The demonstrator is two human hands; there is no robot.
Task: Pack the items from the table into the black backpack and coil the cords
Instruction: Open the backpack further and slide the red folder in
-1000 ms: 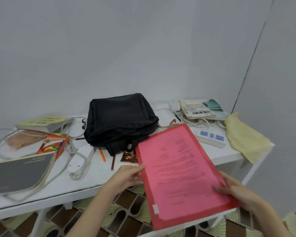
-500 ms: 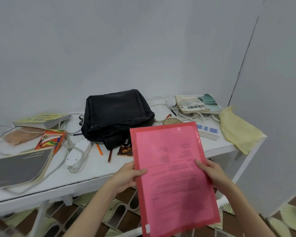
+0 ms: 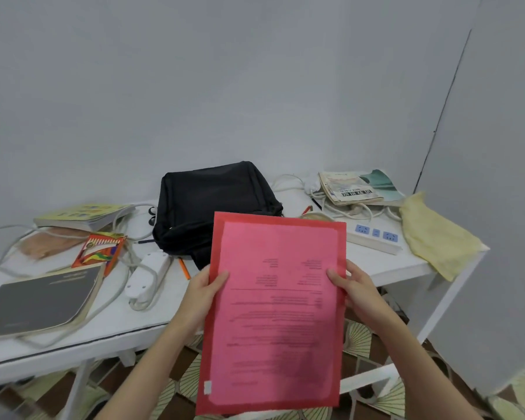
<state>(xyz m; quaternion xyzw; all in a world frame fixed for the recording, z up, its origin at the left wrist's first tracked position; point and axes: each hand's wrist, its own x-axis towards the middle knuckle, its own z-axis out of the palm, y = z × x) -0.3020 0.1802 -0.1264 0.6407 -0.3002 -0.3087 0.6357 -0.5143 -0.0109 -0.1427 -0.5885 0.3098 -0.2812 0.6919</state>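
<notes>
The white tabletop (image 3: 109, 325) carries everything, with the black backpack (image 3: 212, 204) lying near its back edge as the landmark. In front of the backpack, raised off the tabletop and hiding the bag's lower right corner, a red folder (image 3: 273, 310) with a printed sheet inside is held upright. The left hand (image 3: 205, 294) pinches the folder's left edge, thumb on the front face; the right hand (image 3: 356, 291) has the same grip on the right edge.

Far left of the backpack and toward the tabletop's front lies a dark grey book (image 3: 37, 301). Right of the backpack a yellow cloth (image 3: 434, 234) drapes over the tabletop corner. Behind the cloth sits a stack of worn booklets (image 3: 349, 190). Left of the backpack rests a yellow-covered book (image 3: 82, 215). Between the backpack and the cloth lies a white power strip with blue sockets (image 3: 375, 237). Just left of the backpack's front lie a second white power strip (image 3: 147, 275) with loose cord, and a box of coloured pencils (image 3: 99, 251).
</notes>
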